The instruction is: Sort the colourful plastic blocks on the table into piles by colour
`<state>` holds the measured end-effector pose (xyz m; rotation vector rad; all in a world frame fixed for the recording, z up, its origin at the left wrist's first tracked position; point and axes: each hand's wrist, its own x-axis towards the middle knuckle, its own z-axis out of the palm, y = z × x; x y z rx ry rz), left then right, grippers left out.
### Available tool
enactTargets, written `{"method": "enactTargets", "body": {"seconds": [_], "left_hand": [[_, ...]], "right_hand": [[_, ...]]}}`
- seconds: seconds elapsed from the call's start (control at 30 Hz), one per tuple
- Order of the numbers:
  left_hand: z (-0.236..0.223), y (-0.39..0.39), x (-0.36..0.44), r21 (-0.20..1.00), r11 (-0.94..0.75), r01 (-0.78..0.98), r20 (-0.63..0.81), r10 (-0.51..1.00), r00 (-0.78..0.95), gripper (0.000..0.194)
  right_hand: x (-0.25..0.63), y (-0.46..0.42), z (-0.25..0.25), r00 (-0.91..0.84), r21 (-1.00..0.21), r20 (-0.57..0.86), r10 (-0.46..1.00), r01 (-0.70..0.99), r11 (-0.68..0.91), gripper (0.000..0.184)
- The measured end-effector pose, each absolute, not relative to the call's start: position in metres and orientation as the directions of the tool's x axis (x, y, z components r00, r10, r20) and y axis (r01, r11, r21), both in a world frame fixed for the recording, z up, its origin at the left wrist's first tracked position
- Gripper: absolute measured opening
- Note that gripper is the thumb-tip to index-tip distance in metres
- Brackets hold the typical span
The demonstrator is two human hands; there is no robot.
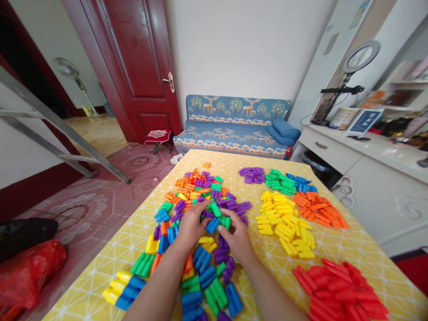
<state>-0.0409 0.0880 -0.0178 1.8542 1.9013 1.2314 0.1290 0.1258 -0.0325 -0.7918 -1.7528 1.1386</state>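
Note:
Bullet-shaped plastic building blocks in mixed colours lie in a loose heap on the left and middle of the table. My left hand [194,224] reaches into this heap, its fingers closed at a green block [214,208]. Close beside it, my right hand [238,235] has its thumb and fingers around another green block [225,222]. A blue block [212,225] sits between the two hands; whether it is joined to the green ones I cannot tell. Purple blocks [234,206] lie just beyond my right fingers. Parts of my left fingertips are hidden.
Sorted piles stand on the right: yellow blocks [284,220], red blocks [341,290], orange blocks [321,208], green blocks [280,182], blue blocks [301,183] and purple blocks [251,174]. A patterned yellow cloth [110,254] covers the table. Behind is a blue sofa [230,129]; a white desk [368,151] flanks the right.

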Motion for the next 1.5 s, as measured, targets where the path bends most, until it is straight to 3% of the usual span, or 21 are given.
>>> {"method": "enactTargets", "body": {"seconds": [0.17, 0.33, 0.53, 0.6, 0.73, 0.8, 0.9, 1.03, 1.27, 1.4, 1.5], "left_hand": [[-0.013, 0.089, -0.037, 0.754, -0.319, 0.574, 0.466, 0.876, -0.124, 0.043], [0.000, 0.081, -0.032, 0.752, -0.392, 0.530, 0.475, 0.880, -0.023, 0.054], [0.000, 0.078, -0.028, 0.810, -0.290, 0.510, 0.357, 0.933, -0.036, 0.023], [-0.003, 0.079, -0.028, 0.804, -0.299, 0.513, 0.382, 0.922, -0.061, 0.023], [-0.007, 0.083, -0.029, 0.755, -0.379, 0.535, 0.497, 0.863, -0.091, 0.046], [-0.008, 0.085, -0.030, 0.750, -0.390, 0.534, 0.498, 0.864, -0.069, 0.041], [-0.011, 0.087, -0.031, 0.761, -0.364, 0.537, 0.461, 0.886, -0.052, 0.023], [-0.013, 0.087, -0.032, 0.756, -0.310, 0.576, 0.459, 0.879, -0.129, 0.020], [-0.016, 0.089, -0.036, 0.777, -0.221, 0.590, 0.453, 0.847, -0.279, 0.027], [-0.018, 0.090, -0.038, 0.779, -0.200, 0.594, 0.452, 0.836, -0.312, 0.028], [-0.019, 0.091, -0.038, 0.768, -0.218, 0.602, 0.460, 0.842, -0.282, 0.027]], "right_hand": [[0.128, 0.131, -0.046, -0.422, -0.930, 0.333, 0.844, 0.001, 0.367, 0.043], [0.126, 0.133, -0.046, -0.347, -0.946, 0.315, 0.883, -0.045, 0.320, 0.045], [0.126, 0.135, -0.041, -0.331, -0.959, 0.276, 0.903, -0.028, 0.283, 0.026], [0.127, 0.135, -0.039, -0.309, -0.947, 0.306, 0.900, -0.006, 0.320, 0.020], [0.127, 0.131, -0.034, -0.310, -0.890, 0.431, 0.847, 0.007, 0.455, 0.017], [0.127, 0.128, -0.035, -0.332, -0.879, 0.442, 0.833, 0.027, 0.476, 0.019], [0.125, 0.127, -0.039, -0.326, -0.900, 0.384, 0.864, 0.077, 0.429, 0.031], [0.125, 0.128, -0.043, -0.264, -0.926, 0.328, 0.907, 0.099, 0.364, 0.047], [0.127, 0.130, -0.039, -0.264, -0.973, 0.230, 0.937, -0.050, 0.225, 0.034], [0.139, 0.142, -0.014, -0.146, -0.960, 0.259, 0.955, 0.068, 0.271, 0.029], [0.154, 0.173, 0.020, -0.062, -0.909, 0.363, 0.930, 0.198, 0.368, 0.030]]}}
